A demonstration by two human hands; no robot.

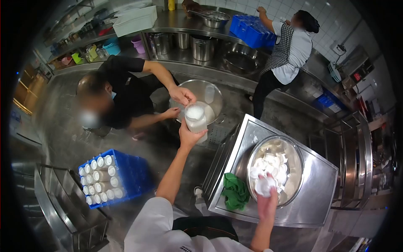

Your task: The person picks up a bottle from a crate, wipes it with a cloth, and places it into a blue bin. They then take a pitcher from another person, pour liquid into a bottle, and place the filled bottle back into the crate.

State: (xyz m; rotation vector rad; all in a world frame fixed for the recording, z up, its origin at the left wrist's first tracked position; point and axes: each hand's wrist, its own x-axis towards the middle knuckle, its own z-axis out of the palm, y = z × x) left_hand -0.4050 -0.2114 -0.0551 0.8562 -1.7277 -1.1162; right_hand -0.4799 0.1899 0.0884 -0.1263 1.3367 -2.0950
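Observation:
My left hand (pixel 190 137) is wrapped round a clear plastic jar (pixel 196 120), held upright, with white frothy stuff at its open mouth. Beyond the jar stands a large steel pot (pixel 219 98) with pale liquid in it and a clear container inside. My right hand (pixel 267 204) grips a white lid (pixel 265 185) above a steel bowl (pixel 300 168). More white lids (pixel 268 164) are heaped in that bowl. A crumpled green cloth (pixel 235 192) lies beside the bowl on the steel table (pixel 317 174).
A crouching co-worker (pixel 121 90) has both hands at the pot, close to my jar. Lower left, a blue crate (pixel 136 178) holds several white-capped bottles (pixel 100 176). Another person (pixel 289 54) handles a blue crate (pixel 252 35) at the back counter. Steel racks (pixel 69 201) stand left.

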